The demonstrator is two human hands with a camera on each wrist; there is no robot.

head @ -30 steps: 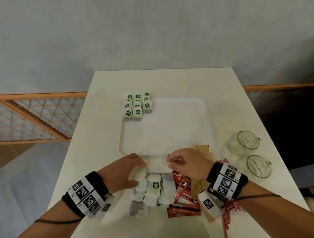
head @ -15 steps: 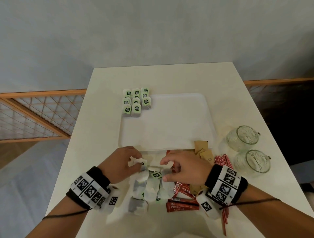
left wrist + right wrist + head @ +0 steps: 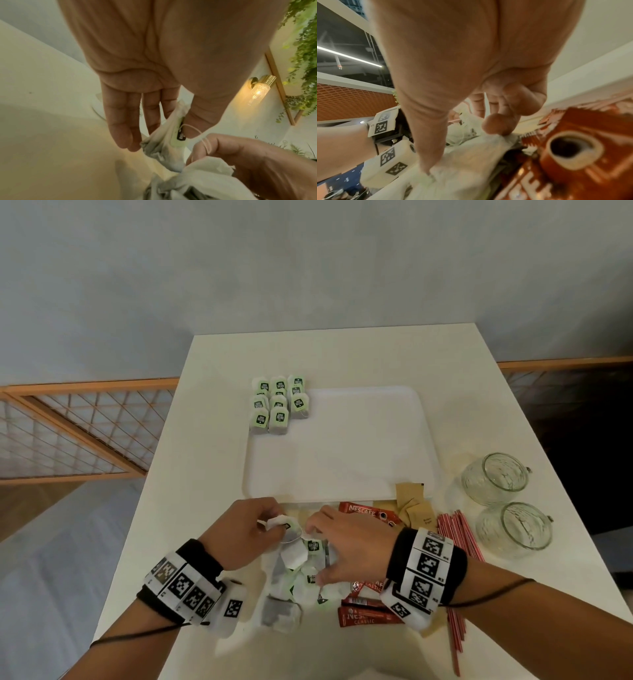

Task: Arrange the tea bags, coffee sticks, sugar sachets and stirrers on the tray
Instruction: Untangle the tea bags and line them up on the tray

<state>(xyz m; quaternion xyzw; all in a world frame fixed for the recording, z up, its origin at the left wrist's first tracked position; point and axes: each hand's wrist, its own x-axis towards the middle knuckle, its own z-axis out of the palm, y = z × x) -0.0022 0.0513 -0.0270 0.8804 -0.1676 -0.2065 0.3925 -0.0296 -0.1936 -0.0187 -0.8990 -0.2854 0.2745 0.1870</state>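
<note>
A white tray [image 3: 342, 446] lies mid-table, with several green-tagged tea bags [image 3: 277, 405] in rows at its far left corner. More tea bags lie in a loose pile [image 3: 294, 587] in front of the tray. Just above that pile, my left hand [image 3: 274, 523] pinches one tea bag [image 3: 171, 135] between thumb and fingers. My right hand [image 3: 317, 553] is curled over the pile, its thumb and fingertips [image 3: 496, 128] on a white tea bag [image 3: 471, 152]. Red coffee sticks [image 3: 368, 511], brown sugar sachets [image 3: 411, 501] and red-striped stirrers [image 3: 455, 529] lie to the right.
Two glass cups [image 3: 493, 477] [image 3: 513, 529] stand right of the tray, close to the table's right edge. More coffee sticks [image 3: 366, 616] lie under my right wrist. A wooden lattice rail [image 3: 68, 433] runs beside the table on the left.
My left hand has lifted a tea bag out of the pile. My right hand has come back from the tray's near edge and settled over the pile.
</note>
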